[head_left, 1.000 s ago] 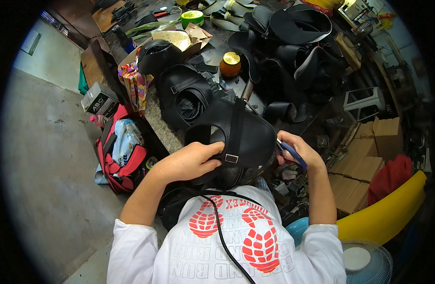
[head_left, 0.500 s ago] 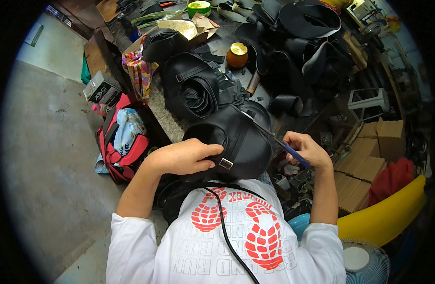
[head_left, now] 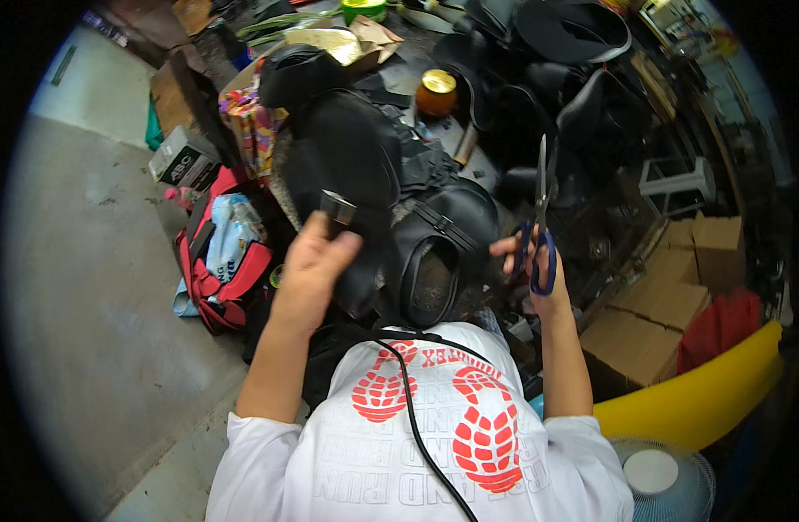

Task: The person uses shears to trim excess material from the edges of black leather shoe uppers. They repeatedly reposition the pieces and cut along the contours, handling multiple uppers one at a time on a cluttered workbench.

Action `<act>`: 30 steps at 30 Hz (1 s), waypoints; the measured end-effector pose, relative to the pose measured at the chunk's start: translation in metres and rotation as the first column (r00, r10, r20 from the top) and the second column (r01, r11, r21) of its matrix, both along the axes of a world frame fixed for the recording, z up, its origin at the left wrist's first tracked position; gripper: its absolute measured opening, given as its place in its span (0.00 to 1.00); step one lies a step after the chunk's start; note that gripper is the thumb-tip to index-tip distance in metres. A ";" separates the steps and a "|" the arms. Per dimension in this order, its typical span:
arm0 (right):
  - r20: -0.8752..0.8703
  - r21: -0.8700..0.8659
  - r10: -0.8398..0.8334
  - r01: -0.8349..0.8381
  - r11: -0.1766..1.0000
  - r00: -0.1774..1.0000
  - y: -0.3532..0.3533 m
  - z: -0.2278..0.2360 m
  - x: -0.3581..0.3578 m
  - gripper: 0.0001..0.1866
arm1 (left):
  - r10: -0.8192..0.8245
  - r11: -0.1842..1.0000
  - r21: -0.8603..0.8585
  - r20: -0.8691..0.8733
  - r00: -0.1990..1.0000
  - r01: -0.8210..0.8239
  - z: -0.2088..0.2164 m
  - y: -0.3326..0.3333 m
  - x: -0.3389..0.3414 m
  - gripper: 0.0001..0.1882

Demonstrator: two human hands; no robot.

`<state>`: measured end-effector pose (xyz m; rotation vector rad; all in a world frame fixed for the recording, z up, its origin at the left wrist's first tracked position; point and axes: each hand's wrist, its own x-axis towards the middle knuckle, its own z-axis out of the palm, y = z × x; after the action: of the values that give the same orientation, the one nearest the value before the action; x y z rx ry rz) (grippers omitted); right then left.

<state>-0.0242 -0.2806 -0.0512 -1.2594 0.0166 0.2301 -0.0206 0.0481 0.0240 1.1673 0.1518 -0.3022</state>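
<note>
Blurred by motion, my left hand pinches the lower end of a black shoe upper with a silver buckle by the fingertips. Another black upper with a strap lies between my hands, close to my body, its round opening facing me. On the right, my right hand has its fingers through the blue handles of a pair of scissors. The blades point away from me, upward in the view, and look nearly closed. No material is between them.
An orange jar with a gold lid stands on the cluttered dark worktable. Black curved pieces heap up at the far right. A red bag sits at the left, cardboard boxes and a fan at the right.
My left hand has moved left, with a buckled upper now at its fingertips. The scissors have swung from lying across the upper to pointing away, off it. The upper between my hands has turned.
</note>
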 end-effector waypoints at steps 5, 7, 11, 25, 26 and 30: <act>0.227 -0.110 -0.021 0.047 0.993 0.974 0.003 0.023 0.009 0.27 | 0.016 0.993 -0.119 0.057 0.998 -0.009 -0.003 -0.003 -0.002 0.35; 0.280 -0.153 0.011 0.033 0.988 0.960 0.020 0.031 0.009 0.29 | -0.113 0.992 0.056 0.074 0.991 0.109 -0.008 -0.017 -0.007 0.36; -0.026 -0.120 -0.098 0.094 0.988 0.995 0.063 0.041 -0.003 0.27 | -0.372 0.928 0.034 0.045 0.927 0.370 -0.019 -0.056 -0.020 0.25; -0.164 -0.356 -0.325 0.252 0.900 0.931 0.057 -0.042 -0.028 0.21 | -0.810 0.127 0.990 0.072 0.581 0.054 -0.015 -0.035 -0.059 0.22; -0.132 -0.385 -0.325 0.254 0.887 0.936 0.055 -0.045 -0.031 0.20 | -0.827 0.162 0.985 0.099 0.554 0.066 -0.014 -0.036 -0.059 0.21; -0.101 -0.301 -0.267 0.226 0.926 0.958 0.050 -0.049 -0.042 0.20 | -0.899 0.185 0.973 0.110 0.424 0.139 -0.001 -0.034 -0.064 0.21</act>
<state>-0.0666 -0.2308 -0.1002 -1.5133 0.3397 0.0976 -0.0844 0.0145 0.0229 2.3675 -1.0853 -0.4662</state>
